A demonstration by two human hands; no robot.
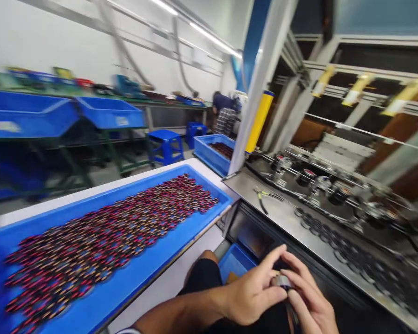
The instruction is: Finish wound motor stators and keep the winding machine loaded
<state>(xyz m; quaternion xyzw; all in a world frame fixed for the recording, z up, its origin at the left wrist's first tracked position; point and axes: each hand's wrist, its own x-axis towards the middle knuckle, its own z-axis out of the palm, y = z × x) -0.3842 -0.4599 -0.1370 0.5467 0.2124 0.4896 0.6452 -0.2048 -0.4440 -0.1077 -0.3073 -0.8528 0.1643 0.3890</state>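
Low in the view, my left hand (254, 290) and my right hand (308, 297) meet over my lap. Together they pinch a small grey round part (281, 281) between the fingertips. Beside me on the left lies a long blue tray (181, 236) filled with several small red-and-black ring parts (104, 236). To the right stands a steel machine bench (282, 213) with a row of dark ring parts (320, 229) along its front.
Pliers (264, 197) lie on the bench. A small blue bin (235, 262) sits under it near my knee. Another blue crate (212, 153) of parts, blue stools (165, 144) and blue tubs on green stands are across the aisle. A person (225, 113) bends at the far table.
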